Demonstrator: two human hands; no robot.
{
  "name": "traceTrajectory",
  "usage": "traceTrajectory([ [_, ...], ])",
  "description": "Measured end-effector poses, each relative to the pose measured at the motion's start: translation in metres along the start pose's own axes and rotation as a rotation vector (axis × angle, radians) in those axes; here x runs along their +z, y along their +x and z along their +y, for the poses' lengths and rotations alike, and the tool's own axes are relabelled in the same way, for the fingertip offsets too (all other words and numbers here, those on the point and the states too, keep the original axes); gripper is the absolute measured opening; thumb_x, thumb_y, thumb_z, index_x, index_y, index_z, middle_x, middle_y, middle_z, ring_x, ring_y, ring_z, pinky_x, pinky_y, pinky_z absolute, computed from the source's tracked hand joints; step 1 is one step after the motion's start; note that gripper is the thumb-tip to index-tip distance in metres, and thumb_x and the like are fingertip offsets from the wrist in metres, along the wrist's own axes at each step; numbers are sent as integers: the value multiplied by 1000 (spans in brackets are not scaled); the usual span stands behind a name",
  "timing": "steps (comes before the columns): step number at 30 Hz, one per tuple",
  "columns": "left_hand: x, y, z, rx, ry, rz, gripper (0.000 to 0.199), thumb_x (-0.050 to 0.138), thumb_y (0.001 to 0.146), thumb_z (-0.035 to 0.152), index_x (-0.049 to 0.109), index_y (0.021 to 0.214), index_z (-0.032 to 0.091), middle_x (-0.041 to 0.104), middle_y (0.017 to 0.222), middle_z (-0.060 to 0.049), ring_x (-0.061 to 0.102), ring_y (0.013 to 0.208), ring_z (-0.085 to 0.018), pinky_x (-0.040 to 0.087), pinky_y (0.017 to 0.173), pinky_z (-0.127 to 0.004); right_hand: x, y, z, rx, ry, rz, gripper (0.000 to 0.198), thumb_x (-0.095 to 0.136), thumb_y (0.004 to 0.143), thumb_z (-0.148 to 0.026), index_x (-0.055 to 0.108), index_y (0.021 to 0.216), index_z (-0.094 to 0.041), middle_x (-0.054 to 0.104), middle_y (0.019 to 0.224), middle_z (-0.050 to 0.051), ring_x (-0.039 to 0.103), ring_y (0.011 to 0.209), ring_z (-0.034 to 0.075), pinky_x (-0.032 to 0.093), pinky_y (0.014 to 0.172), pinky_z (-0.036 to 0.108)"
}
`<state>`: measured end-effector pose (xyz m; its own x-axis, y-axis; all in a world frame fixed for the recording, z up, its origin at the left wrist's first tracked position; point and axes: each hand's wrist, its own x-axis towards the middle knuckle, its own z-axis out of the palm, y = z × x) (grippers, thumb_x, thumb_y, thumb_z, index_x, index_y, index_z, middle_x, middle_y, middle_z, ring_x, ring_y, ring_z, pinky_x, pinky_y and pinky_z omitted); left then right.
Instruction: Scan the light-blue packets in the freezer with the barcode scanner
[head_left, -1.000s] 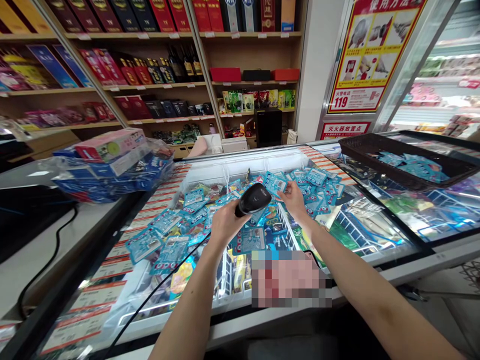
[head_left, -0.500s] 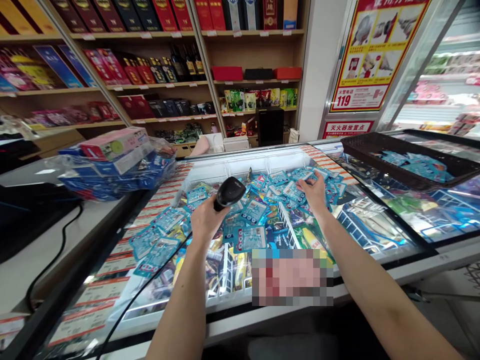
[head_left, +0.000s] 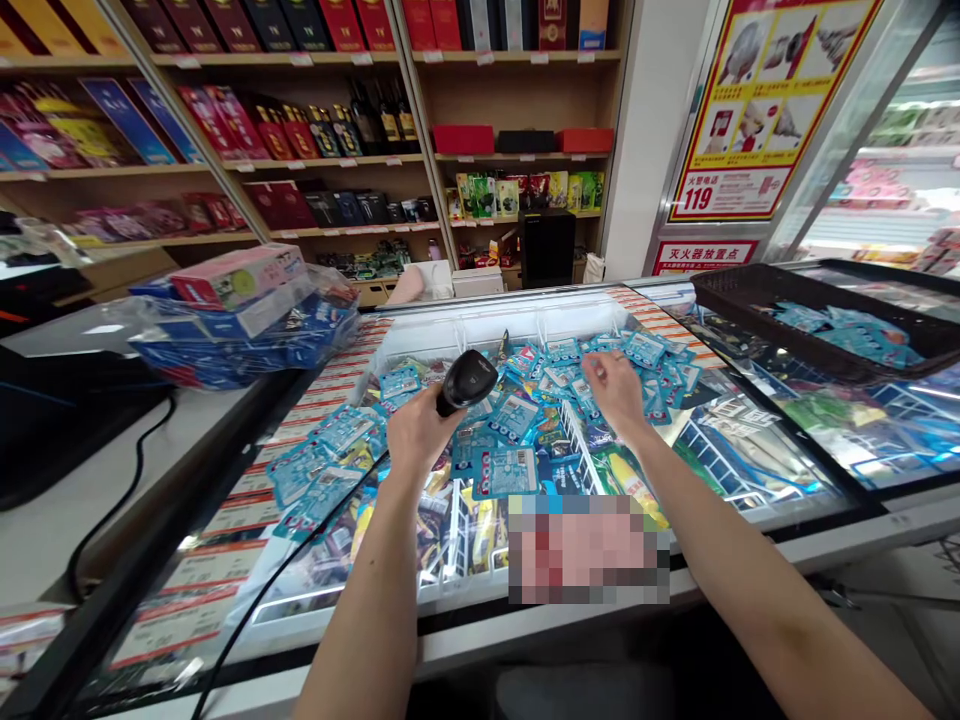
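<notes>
My left hand (head_left: 417, 432) is closed around the handle of a black barcode scanner (head_left: 469, 380), whose head points to the right over the freezer's glass top. A black cable (head_left: 300, 548) trails from it toward the lower left. My right hand (head_left: 616, 388) is over a spread of flat blue packets (head_left: 646, 350), its fingers curled together at the left. Whether a packet is between those fingertips is hidden. More blue packets lie in a left pile (head_left: 346, 430) and in the middle, where one packet (head_left: 505, 472) lies nearest me.
A dark brown basket (head_left: 724, 290) at the right holds more blue packets. At the left, boxes (head_left: 240, 275) in clear plastic stand beside the freezer. Bagged goods and white wire dividers (head_left: 574, 440) show under the glass. Stocked shelves (head_left: 330, 160) stand behind.
My right hand has moved left over the packets and its fingers have curled in. My left hand still holds the scanner in about the same place. The view has shifted slightly.
</notes>
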<state>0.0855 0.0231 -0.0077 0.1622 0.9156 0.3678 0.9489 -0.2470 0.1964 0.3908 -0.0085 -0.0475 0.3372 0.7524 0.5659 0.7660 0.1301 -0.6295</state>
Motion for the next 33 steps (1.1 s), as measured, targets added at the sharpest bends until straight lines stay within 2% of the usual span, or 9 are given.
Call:
traceTrajectory([
  [3, 1, 1, -1, -15, 14, -3, 40, 55, 79, 51, 64, 107, 23, 71, 93, -7, 65, 84, -26, 37, 59, -27, 15, -15, -21, -151, 15, -258, 42, 40, 91, -55, 68, 101, -26, 58, 96, 9, 56, 91, 24, 46, 85, 39],
  [6, 1, 1, -1, -16, 14, -2, 43, 54, 79, 52, 63, 109, 24, 71, 94, -7, 65, 83, -26, 37, 59, -28, 28, -27, -32, -235, -13, -406, 46, 42, 89, -60, 65, 114, -29, 57, 104, 9, 53, 104, 25, 45, 90, 40],
  [10, 1, 1, 1, -11, 26, -7, 40, 54, 79, 51, 64, 107, 23, 71, 93, -7, 65, 83, -26, 38, 60, -27, 41, -33, -34, -258, -75, -422, 58, 47, 83, -67, 58, 126, -30, 57, 106, 11, 45, 116, 31, 40, 97, 49],
  [15, 1, 1, 2, -12, 27, -19, 42, 55, 79, 53, 64, 106, 23, 71, 93, -7, 65, 82, -25, 38, 59, -27, 50, -30, -29, -266, -91, -416, 53, 61, 75, -64, 66, 112, -27, 58, 106, 12, 45, 117, 31, 42, 95, 48],
  [19, 1, 1, 1, -14, 13, -24, 42, 54, 80, 53, 64, 106, 22, 71, 94, -8, 65, 81, -26, 39, 59, -27, 48, -25, -26, -135, -10, -408, 42, 70, 72, -53, 64, 100, -23, 61, 105, 9, 54, 108, 27, 46, 91, 44],
  [24, -1, 0, 5, -18, -22, -19, 42, 55, 78, 53, 65, 104, 22, 72, 92, -7, 65, 82, -25, 39, 59, -27, 42, -17, -20, 167, 338, -419, 39, 66, 74, -49, 51, 100, -24, 64, 81, -1, 64, 66, 19, 53, 60, 35],
  [26, -2, 0, 6, -27, -50, -17, 43, 56, 77, 53, 65, 106, 22, 72, 93, -7, 65, 82, -25, 39, 59, -27, 43, -14, -14, 236, 492, -380, 38, 65, 74, -49, 46, 98, -25, 62, 73, -3, 64, 59, 19, 52, 52, 34],
  [29, -2, -1, 9, -28, -113, -22, 43, 57, 76, 53, 66, 105, 23, 72, 89, -6, 65, 80, -24, 39, 59, -26, 46, -10, -6, 262, 653, -295, 38, 65, 73, -48, 42, 93, -26, 60, 66, -6, 67, 60, 21, 55, 54, 34],
  [33, 0, -4, 15, -12, -176, -17, 41, 59, 74, 53, 68, 101, 23, 72, 86, -6, 66, 81, -24, 39, 60, -27, 50, -9, 2, 273, 711, -250, 39, 66, 72, -49, 41, 92, -26, 61, 65, -6, 69, 64, 22, 57, 60, 37],
])
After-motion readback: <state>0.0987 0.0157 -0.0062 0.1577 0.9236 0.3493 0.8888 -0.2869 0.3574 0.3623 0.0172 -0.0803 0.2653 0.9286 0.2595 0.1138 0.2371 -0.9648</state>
